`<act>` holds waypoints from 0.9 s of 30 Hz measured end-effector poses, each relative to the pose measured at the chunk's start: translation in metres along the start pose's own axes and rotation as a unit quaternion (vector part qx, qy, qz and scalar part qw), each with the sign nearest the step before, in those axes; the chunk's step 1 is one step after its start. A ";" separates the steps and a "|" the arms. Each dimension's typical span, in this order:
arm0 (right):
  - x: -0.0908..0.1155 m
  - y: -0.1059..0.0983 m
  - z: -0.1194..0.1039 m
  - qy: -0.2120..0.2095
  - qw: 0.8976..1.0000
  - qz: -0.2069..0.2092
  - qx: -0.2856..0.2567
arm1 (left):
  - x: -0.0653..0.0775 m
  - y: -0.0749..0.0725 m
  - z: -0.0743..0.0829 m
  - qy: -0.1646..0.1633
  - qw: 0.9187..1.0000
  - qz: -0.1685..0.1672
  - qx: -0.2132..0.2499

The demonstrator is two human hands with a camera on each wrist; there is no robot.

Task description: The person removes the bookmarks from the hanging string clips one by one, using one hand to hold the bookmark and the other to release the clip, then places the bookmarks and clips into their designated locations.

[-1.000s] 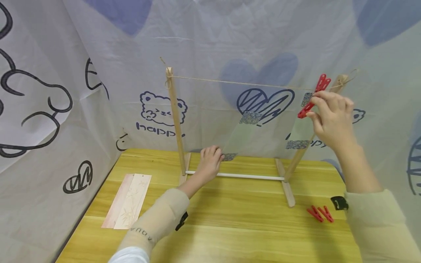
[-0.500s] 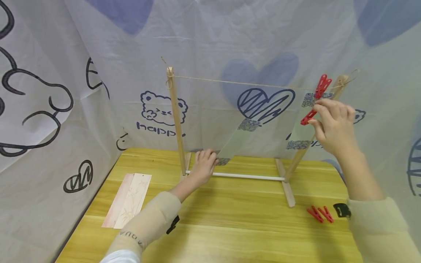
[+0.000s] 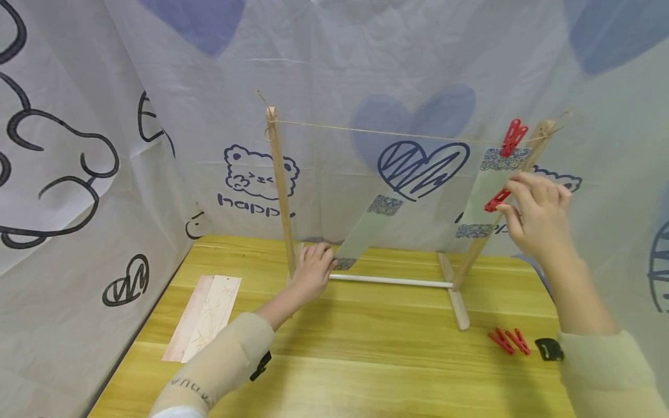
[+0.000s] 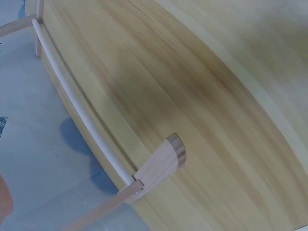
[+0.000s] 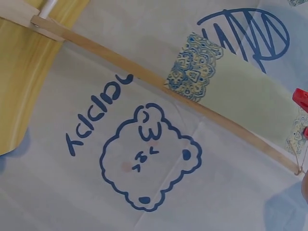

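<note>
- The pale card [image 3: 360,237] was in the left hand [image 3: 312,271], which held it at its lower end; its thumb was hidden.
- The long axis of this card leaned, going from the hand up and to the right, and its upper end was below the string [image 3: 360,131], apart from it.
- The left hand was nearer; the right hand [image 3: 543,215] was well to the right, pinching a red clip [image 3: 496,200].
- Near this clip, a hanging card [image 3: 481,188] was fixed to the string by another clip [image 3: 514,138].
- On the table [image 3: 392,368] lay two more clips [image 3: 503,341].
</note>
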State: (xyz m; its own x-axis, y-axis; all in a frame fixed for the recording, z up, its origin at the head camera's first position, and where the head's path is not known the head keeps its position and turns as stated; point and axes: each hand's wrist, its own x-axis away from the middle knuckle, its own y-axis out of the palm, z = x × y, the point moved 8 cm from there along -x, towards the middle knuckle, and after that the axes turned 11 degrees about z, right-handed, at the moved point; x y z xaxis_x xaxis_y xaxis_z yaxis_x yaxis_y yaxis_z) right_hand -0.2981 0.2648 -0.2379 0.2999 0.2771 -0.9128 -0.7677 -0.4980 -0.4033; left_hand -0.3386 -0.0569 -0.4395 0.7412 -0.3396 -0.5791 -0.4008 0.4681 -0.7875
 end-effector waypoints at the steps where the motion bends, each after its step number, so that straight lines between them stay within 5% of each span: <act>1: 0.002 0.000 0.000 0.001 1.000 0.000 -0.001 | 0.002 -0.002 -0.001 0.000 1.000 0.001 -0.002; 27: 0.049 -0.003 0.019 0.057 0.997 -0.041 0.020 | 0.043 -0.016 -0.034 -0.040 0.999 0.006 0.013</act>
State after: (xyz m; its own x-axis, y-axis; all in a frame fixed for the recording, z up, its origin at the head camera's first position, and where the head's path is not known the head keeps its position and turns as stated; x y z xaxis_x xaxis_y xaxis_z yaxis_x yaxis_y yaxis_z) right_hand -0.2920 0.2960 -0.2805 0.4235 0.2193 -0.8789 -0.7593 -0.4432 -0.4765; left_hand -0.3192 -0.1070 -0.4586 0.7774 -0.2683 -0.5689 -0.3965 0.4930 -0.7744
